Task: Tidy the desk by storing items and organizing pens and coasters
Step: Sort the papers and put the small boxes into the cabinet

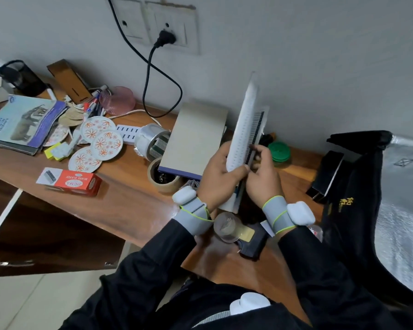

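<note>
- Spiral notebook (242,129) stands on edge above the desk (129,198), right of middle, held clear of clutter, probably for storing
- Left hand (221,173) grips its lower edge; right hand (264,177) pinches the binding to steady it
- Floral coasters (100,141) and pens (92,107) lie scattered far left, unsorted

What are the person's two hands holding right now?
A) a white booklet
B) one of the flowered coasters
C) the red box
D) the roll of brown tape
A: the left hand and the right hand both grip the white booklet, held upright, while the coasters, red box and tape roll lie on the desk with no hand on them.
</note>
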`<state>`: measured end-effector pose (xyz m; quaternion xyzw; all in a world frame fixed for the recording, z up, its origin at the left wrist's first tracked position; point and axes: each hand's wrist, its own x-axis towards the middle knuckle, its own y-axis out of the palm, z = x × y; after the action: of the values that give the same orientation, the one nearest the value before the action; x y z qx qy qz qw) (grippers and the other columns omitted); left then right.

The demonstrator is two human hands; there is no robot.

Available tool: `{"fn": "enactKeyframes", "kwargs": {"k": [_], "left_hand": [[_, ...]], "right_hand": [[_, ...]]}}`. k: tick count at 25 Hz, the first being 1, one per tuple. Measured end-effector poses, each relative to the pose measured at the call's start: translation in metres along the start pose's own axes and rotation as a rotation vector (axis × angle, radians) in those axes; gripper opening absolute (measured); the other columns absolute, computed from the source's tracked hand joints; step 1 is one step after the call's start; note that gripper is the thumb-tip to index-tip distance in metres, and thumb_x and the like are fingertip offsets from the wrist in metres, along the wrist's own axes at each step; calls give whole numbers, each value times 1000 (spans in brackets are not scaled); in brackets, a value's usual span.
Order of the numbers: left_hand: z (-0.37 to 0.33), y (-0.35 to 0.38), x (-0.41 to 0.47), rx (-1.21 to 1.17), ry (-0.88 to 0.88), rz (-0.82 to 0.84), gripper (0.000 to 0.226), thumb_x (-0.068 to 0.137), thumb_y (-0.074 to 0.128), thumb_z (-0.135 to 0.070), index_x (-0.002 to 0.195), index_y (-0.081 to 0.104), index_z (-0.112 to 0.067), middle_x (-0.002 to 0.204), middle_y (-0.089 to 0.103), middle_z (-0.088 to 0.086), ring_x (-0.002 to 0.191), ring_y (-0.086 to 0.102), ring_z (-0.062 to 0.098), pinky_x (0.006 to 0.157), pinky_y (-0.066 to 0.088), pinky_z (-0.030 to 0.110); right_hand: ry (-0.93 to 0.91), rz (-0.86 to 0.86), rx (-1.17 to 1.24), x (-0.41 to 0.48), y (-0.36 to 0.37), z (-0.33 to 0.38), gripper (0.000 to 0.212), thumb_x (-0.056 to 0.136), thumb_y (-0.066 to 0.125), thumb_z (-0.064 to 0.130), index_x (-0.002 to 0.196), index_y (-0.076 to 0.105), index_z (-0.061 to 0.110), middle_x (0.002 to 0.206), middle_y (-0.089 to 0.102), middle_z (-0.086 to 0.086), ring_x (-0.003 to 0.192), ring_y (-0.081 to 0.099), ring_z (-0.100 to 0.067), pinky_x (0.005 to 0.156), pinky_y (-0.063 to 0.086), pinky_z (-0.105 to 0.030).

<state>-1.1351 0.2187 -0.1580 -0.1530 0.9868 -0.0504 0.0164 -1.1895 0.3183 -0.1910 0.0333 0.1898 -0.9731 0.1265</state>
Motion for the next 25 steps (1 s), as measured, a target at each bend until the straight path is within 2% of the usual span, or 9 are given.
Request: {"fn": "enactKeyframes", "kwargs": {"k": [6, 9, 11, 14, 15, 18, 20, 22, 25], "left_hand": [[-1, 20, -3, 36, -6, 106, 48, 75, 67, -10, 122, 61, -16, 109, 68, 4, 102, 64, 20, 95, 52, 43], [3, 8, -2, -4, -14, 131, 48, 81, 67, -1, 126, 59, -14, 115, 66, 6, 105, 63, 22, 95, 52, 45], [4, -3, -1, -24, -11, 133, 47, 83, 66, 2, 127, 57, -15, 116, 66, 4, 107, 63, 18, 94, 54, 40], [5, -17, -3, -65, -1, 131, 47, 86, 62, 6, 128, 55, -13, 113, 64, 1, 101, 62, 1, 85, 53, 21], [6, -17, -2, -61, 1, 131, 49, 86, 61, 8, 130, 53, -13, 116, 61, 4, 101, 60, -1, 85, 53, 21], [10, -13, -1, -50, -5, 187, 62, 86, 53, 11, 139, 48, -20, 129, 50, 14, 118, 55, 15, 99, 51, 41], [12, -7, -1, -72, -24, 241, 69, 85, 47, 14, 144, 43, -22, 133, 47, 14, 121, 53, 22, 100, 51, 45], [11, -4, -3, -77, -22, 246, 72, 84, 45, 16, 145, 41, -21, 134, 48, 12, 118, 54, 17, 98, 52, 36], [7, -12, -7, -97, -1, 207, 71, 82, 45, 16, 141, 42, -23, 133, 50, 11, 115, 53, 8, 91, 50, 22]], "right_hand": [[96, -114, 88, -14, -21, -16, 50, 82, 52, -1, 116, 49, 34, 120, 63, -8, 108, 62, -27, 96, 50, -50], [89, -144, 44, -14, -19, -12, 44, 84, 54, 5, 119, 50, 31, 125, 60, -12, 103, 60, -25, 97, 49, -42], [45, -149, 36, -15, -17, -8, 46, 86, 56, 1, 125, 50, 25, 131, 55, -6, 113, 58, -24, 100, 48, -39], [-14, -186, -33, -17, -15, -1, 49, 86, 54, -5, 127, 51, 21, 127, 48, 4, 116, 53, -14, 93, 43, -16], [-22, -209, -54, -17, -18, 1, 50, 85, 52, -7, 127, 52, 20, 125, 47, 4, 112, 51, -10, 90, 39, -7], [-42, -273, -90, -19, -28, 4, 53, 83, 48, -10, 129, 53, 17, 124, 47, 2, 105, 44, 4, 82, 31, 6], [-43, -302, -94, -23, -33, 5, 55, 82, 46, -10, 129, 55, 18, 124, 49, 1, 108, 46, 1, 94, 37, -4], [-54, -302, -91, -26, -35, 7, 55, 81, 45, -11, 127, 55, 19, 125, 51, 1, 116, 49, -10, 107, 40, -28], [-102, -264, -42, -30, -31, 17, 56, 80, 44, -12, 124, 56, 20, 128, 53, -4, 119, 52, -15, 106, 43, -42]]}}
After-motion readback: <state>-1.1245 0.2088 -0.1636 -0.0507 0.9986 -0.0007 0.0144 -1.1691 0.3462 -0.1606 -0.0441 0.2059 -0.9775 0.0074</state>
